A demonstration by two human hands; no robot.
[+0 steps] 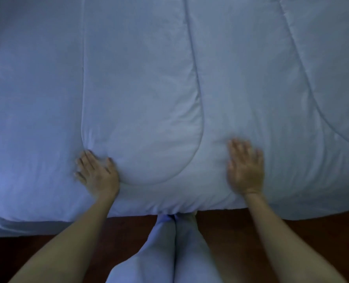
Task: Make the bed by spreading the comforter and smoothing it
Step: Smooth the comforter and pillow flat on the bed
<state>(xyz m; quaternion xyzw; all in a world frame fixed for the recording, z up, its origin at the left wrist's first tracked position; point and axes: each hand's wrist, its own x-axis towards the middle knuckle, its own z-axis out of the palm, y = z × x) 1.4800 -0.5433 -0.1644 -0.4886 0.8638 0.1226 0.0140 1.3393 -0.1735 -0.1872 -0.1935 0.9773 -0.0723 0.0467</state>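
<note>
Plainly, no brand, label or writing could be read anywhere. The comforter (141, 82) was pale blue and quilted, with long stitched seams curving into rounded loops; it lay spread over the bed, filling most of the view, its near edge hanging just above the dark reddish floor (241, 227). The left hand (97, 173) pressed palm down into the puffed fabric beside a seam, fingers spread, denting it into small creases. The right hand (246, 169) lay flat on the comforter with fingers spread, blurred. Pale blue trouser legs (169, 252) stood against the near edge, between the bare forearms.
</note>
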